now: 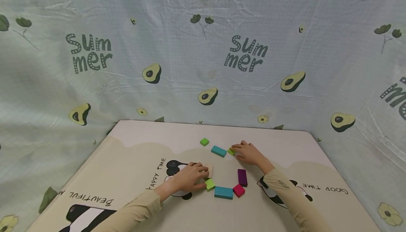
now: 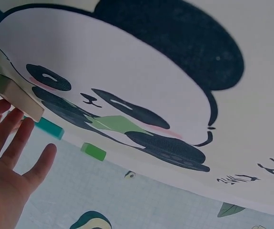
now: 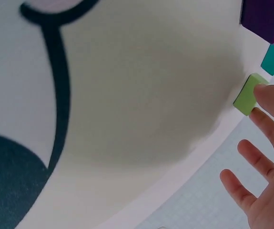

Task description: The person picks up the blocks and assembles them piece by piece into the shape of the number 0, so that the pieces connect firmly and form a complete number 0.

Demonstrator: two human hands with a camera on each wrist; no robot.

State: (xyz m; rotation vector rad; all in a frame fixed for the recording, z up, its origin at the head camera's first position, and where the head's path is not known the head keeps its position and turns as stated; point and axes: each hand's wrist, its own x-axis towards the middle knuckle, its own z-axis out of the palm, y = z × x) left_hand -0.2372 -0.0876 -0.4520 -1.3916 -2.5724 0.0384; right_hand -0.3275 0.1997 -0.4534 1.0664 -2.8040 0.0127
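Observation:
My right hand [image 1: 248,153] is at the far side of the block ring, its thumb and index finger pinching a lime-green block [image 3: 246,95] while the other fingers stay spread. A teal block [image 1: 219,151] lies just left of it. On the near left, my left hand [image 1: 191,176] reaches over a beige block [image 2: 20,95], with fairly straight fingertips against its side. Its thumb comes close to another lime-green block [image 1: 209,185]. The left hand hides most of the beige block in the head view.
A teal block [image 1: 223,192], a red block [image 1: 239,190] and a purple block [image 1: 242,177] form the near and right sides of the ring. Another green block [image 1: 204,142] sits at the back. The panda-printed table [image 1: 133,168] meets a patterned curtain [image 1: 177,101] behind.

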